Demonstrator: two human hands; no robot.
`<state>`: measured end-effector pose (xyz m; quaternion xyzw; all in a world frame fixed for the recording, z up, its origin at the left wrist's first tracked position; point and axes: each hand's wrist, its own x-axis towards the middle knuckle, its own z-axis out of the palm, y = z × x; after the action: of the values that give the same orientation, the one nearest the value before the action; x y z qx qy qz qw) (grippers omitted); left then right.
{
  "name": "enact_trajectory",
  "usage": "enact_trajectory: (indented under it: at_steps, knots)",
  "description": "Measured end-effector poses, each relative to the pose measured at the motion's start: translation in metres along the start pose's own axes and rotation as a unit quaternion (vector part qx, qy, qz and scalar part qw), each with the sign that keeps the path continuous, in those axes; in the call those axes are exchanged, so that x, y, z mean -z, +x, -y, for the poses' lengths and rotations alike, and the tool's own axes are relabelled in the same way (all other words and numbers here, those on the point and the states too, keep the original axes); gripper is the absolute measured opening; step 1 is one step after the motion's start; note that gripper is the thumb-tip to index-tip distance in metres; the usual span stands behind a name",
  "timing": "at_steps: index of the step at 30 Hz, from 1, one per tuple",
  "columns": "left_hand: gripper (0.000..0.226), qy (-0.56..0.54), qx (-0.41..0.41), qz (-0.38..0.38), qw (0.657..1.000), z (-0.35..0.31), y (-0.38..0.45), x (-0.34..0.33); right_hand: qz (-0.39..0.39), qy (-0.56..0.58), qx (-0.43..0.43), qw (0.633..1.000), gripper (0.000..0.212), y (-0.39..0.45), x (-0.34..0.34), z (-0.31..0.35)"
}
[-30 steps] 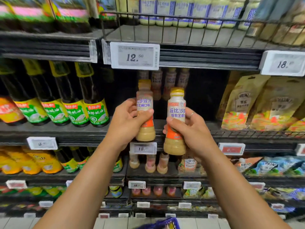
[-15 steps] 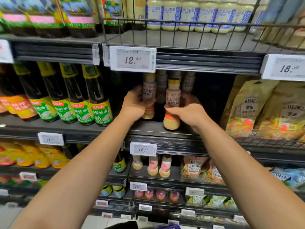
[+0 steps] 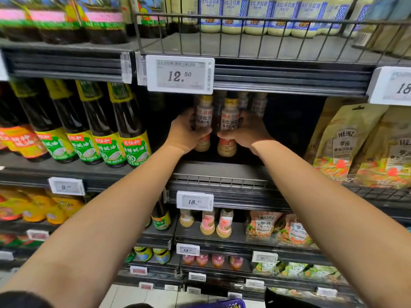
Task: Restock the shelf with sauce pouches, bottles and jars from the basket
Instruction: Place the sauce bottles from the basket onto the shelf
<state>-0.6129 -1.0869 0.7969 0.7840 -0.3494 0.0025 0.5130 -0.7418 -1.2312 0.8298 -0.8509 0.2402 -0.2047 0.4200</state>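
Both arms reach deep into the dark middle shelf (image 3: 222, 172). My left hand (image 3: 184, 133) grips a small beige dressing bottle (image 3: 203, 121) with a yellow cap and white-orange label. Beside it, my right hand (image 3: 246, 132) grips a matching dressing bottle (image 3: 229, 127). Both bottles stand upright, bases at or just above the shelf board. Several more of the same bottles (image 3: 258, 105) stand behind them at the back. A sliver of the blue basket (image 3: 218, 304) shows at the bottom edge.
Dark sauce bottles with green labels (image 3: 111, 134) line the shelf to the left. Heinz pouches (image 3: 347, 143) stand to the right. A price tag reading 12.50 (image 3: 180, 74) hangs above. White jars (image 3: 255, 16) fill the wire-fronted top shelf. Lower shelves hold small bottles (image 3: 206, 221) and pouches.
Both hands have carried the two bottles from in front of the shelf inward and back, to a spot in front of the rear bottles. The view has moved closer to the shelf.
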Motion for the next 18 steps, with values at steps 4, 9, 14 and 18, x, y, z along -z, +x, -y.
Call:
enact_trajectory:
  at_steps: [4,9,14,18]
  knots:
    - [0.066,-0.014,0.018,-0.024,0.999,0.006,-0.001,-0.001,-0.02,-0.032,-0.004,0.999,0.071,0.004,-0.008,-0.002]
    - [0.072,0.065,0.042,-0.012,0.997,0.015,-0.005,-0.003,-0.061,-0.017,-0.008,0.998,0.073,-0.001,-0.016,-0.011]
    - [0.068,0.082,0.077,-0.001,0.994,0.024,-0.006,-0.004,-0.015,-0.1,-0.008,0.995,0.072,-0.006,-0.022,-0.02]
    - [0.063,0.082,0.081,-0.007,0.993,0.027,-0.003,-0.004,-0.009,-0.115,-0.022,0.993,0.061,-0.002,-0.024,-0.023]
